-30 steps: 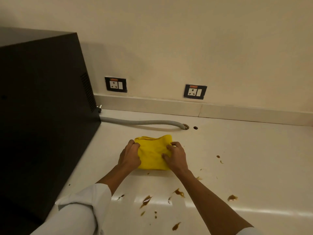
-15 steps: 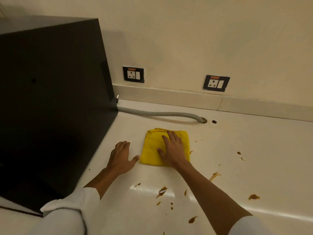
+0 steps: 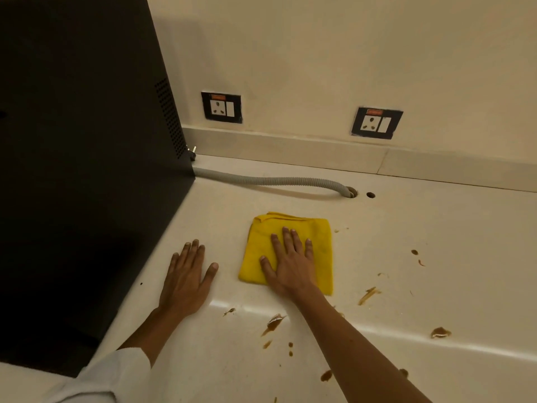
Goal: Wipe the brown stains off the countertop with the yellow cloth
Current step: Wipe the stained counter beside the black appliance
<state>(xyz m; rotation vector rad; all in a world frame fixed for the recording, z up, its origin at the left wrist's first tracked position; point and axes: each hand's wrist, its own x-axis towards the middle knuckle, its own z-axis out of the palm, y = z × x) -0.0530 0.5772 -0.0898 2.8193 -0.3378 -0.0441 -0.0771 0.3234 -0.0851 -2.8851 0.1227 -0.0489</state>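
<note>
Right hand lies flat, palm down with fingers spread, pressing on the folded yellow cloth; it is not clenched and grips nothing, merely bearing on the fabric. Left hand is released and rests open on the bare surface just left of the cloth, thumb pointing toward it but apart from it. A second ago both hands were bunched on the cloth's two sides; half a second ago the left had come off and the right had flattened on top. That arrangement holds now, so folding appears finished and the cloth is set for wiping under one hand. The cloth sits toward the far middle of the surface, nearer than the grey hose and right of the black appliance. Brown stains remain untouched: a cluster near the right forearm, a streak to the right of the cloth, a blot further right, and small specks beyond. A faint mark lies just off the cloth's far right corner. Judgement: wiping has barely begun; the likely next stroke is a drag of the cloth toward the near and right, where the soiling concentrates.
</note>
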